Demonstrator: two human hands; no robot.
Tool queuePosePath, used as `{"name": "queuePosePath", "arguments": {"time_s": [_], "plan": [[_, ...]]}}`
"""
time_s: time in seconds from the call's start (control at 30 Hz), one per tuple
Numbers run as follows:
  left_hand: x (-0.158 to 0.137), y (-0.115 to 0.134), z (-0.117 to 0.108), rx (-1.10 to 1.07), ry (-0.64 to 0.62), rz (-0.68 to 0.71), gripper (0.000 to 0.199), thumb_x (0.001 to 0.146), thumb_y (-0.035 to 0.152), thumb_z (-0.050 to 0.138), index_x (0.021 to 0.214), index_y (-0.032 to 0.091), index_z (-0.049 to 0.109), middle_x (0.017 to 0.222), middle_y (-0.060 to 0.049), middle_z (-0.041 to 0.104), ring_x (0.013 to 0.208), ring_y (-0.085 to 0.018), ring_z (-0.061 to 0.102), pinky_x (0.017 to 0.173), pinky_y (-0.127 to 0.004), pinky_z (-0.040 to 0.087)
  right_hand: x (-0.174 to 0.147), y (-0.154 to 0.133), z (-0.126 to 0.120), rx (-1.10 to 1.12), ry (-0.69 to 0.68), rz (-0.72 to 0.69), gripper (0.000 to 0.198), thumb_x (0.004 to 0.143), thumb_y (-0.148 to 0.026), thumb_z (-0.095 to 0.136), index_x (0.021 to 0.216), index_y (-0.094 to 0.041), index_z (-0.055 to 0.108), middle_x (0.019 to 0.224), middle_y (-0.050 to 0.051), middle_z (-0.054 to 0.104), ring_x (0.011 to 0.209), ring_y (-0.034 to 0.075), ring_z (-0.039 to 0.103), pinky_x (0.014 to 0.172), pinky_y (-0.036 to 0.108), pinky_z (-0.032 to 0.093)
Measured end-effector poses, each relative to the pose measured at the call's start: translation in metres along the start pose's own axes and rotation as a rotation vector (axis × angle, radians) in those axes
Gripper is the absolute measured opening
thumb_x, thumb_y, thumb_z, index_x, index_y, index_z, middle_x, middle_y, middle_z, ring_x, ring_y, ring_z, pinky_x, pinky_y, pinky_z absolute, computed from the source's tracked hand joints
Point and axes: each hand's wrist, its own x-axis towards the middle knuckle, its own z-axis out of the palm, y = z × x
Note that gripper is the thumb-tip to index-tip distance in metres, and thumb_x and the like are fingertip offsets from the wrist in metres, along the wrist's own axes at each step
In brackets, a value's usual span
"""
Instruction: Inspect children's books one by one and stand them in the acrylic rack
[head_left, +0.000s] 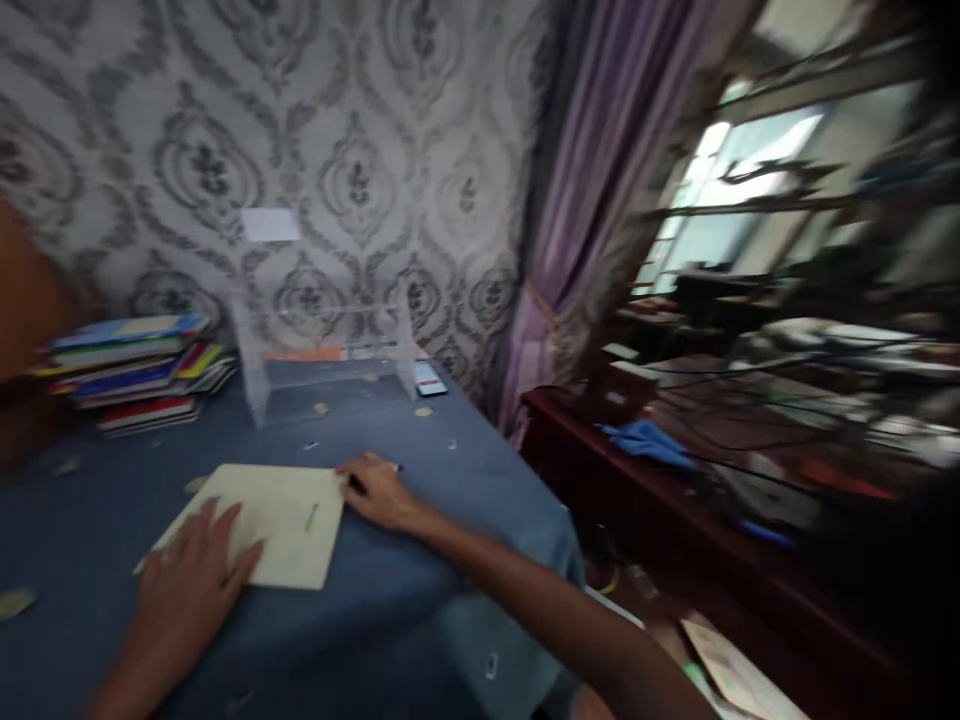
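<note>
On the blue tabletop (390, 600), your left hand (191, 560) lies spread over the booklet (289, 525) while your right hand (381, 492) curls at its far right corner, grip unclear, so uneven pressure could skew it.

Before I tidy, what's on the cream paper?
On the cream paper, a green mark shows and the left hand rests; the right hand is at one corner. What the hands cover is hidden.

Matt paper booklet (289, 520), smooth plastic stand (251, 375), matt tablecloth (457, 500)
</note>
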Motion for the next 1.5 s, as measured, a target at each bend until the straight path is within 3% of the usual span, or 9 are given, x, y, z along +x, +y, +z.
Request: {"name": "queuePosePath", "arguments": {"time_s": [0.1,0.3,0.5,0.7,0.9,1.1,1.23,1.37,1.5], "plan": [[-0.011,-0.005,-0.002,0.021,0.030,-0.041,0.057,0.099,0.047,0.030,0.143,0.015,0.050,0.156,-0.020,0.040,0.146,-0.040,0.033,0.106,-0.070,0.035,0.000,0.003,-0.001,0.030,0.023,-0.017,0.027,0.092,-0.016,0.055,0.116,-0.013,0.067,0.113,0.013,0.074,0.107,0.022,0.065,0.098,0.040,0.047],[-0.011,-0.001,0.007,-0.088,0.113,0.018,0.045,0.100,0.040,0.037,0.136,0.016,0.051,0.152,-0.021,0.043,0.144,-0.039,0.036,0.107,-0.067,0.036,0.005,0.010,0.000,0.053,0.016,-0.036,0.027,0.093,-0.024,0.049,0.110,-0.017,0.069,0.101,0.009,0.074,0.095,0.023,0.066,0.089,0.040,0.050],[0.040,0.017,0.014,-0.319,-0.042,0.223,0.037,0.099,0.038,0.043,0.132,0.020,0.050,0.156,-0.018,0.038,0.149,-0.033,0.029,0.115,-0.063,0.029,-0.003,0.006,-0.005,0.069,-0.059,-0.034,0.029,0.094,-0.028,0.046,0.101,-0.018,0.072,0.074,0.004,0.068,0.071,0.019,0.062,0.070,0.033,0.046],[0.101,0.046,0.026,-0.492,-0.059,0.340,0.029,0.095,0.021,0.046,0.122,0.015,0.054,0.149,-0.019,0.045,0.146,-0.026,0.038,0.119,-0.044,0.034,0.001,0.029,-0.013,0.003,0.041,0.003,0.025,0.091,-0.022,0.046,0.101,-0.016,0.069,0.078,0.006,0.065,0.077,0.021,0.059,0.074,0.034,0.047],[0.118,0.057,0.038,-0.548,-0.036,0.354,0.027,0.094,0.019,0.045,0.119,0.019,0.054,0.149,-0.015,0.045,0.144,-0.025,0.039,0.116,-0.044,0.039,0.024,0.062,-0.021,-0.016,0.073,0.020,0.026,0.088,-0.019,0.046,0.105,-0.018,0.067,0.078,0.004,0.060,0.079,0.021,0.056,0.077,0.036,0.048],[0.133,0.052,0.043,-0.509,-0.032,0.351,0.029,0.094,0.021,0.045,0.122,0.018,0.055,0.149,-0.016,0.046,0.145,-0.028,0.037,0.118,-0.048,0.036,0.053,0.079,-0.019,-0.056,0.050,0.043,0.029,0.087,-0.015,0.048,0.110,-0.018,0.066,0.087,0.007,0.061,0.086,0.023,0.057,0.080,0.038,0.049],[0.139,0.051,0.046,-0.478,0.013,0.362,0.031,0.097,0.026,0.043,0.125,0.019,0.054,0.148,-0.014,0.050,0.146,-0.027,0.036,0.120,-0.051,0.033,0.070,0.061,-0.016,-0.276,0.079,-0.021,0.032,0.088,-0.014,0.051,0.116,-0.016,0.064,0.115,0.017,0.062,0.108,0.032,0.054,0.091,0.051,0.048],[0.138,0.054,0.050,-0.389,0.020,0.348,0.041,0.099,0.030,0.039,0.138,0.016,0.047,0.151,-0.017,0.048,0.148,-0.029,0.034,0.119,-0.054,0.033,0.083,0.042,0.000,-0.189,-0.083,-0.235,0.046,0.093,-0.011,0.042,0.139,-0.016,0.050,0.133,0.016,0.060,0.126,0.027,0.052,0.107,0.049,0.044],[0.136,0.055,0.051,-0.291,-0.001,0.334,0.044,0.102,0.033,0.035,0.142,0.018,0.044,0.156,-0.016,0.043,0.151,-0.030,0.027,0.119,-0.059,0.030,0.084,0.063,0.005,-0.132,-0.142,-0.224,0.046,0.100,-0.024,0.038,0.144,-0.012,0.044,0.147,0.019,0.052,0.142,0.027,0.042,0.118,0.052,0.035]]}}
